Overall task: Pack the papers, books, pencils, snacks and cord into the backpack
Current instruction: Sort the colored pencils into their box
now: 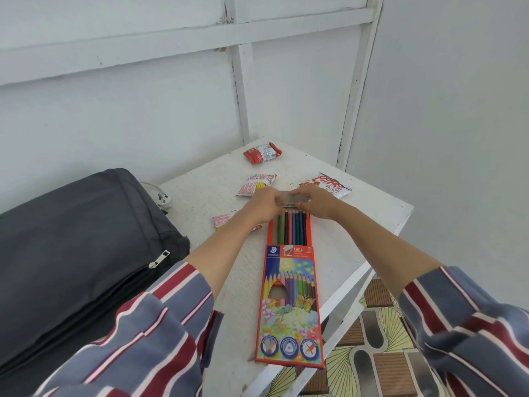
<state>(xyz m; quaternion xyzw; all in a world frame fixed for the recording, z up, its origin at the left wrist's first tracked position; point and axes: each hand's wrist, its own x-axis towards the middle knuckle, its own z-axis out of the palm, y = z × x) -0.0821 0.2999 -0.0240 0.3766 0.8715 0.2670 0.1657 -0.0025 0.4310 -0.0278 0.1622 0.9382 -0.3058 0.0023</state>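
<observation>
We see everything through one wide-angle camera worn on the person's head, looking forward and steeply down at the worktop (211, 181). The pencil box (289, 305) lies near the middle of the frame, close beneath the lens, its long side running away from us. Left of the pencil box the backpack (71, 253) fills the frame's edge. Beyond the pencil box rises the white wall (143, 110), and right of it the patterned floor (372, 353) shows past the worktop's edge. The left sleeve (143, 339) and right sleeve (472, 325) enter from the lower corners, either side of the pencil box.

The pencil box (289, 305) reads "STAEDTLER", "12" and "Luna".
</observation>
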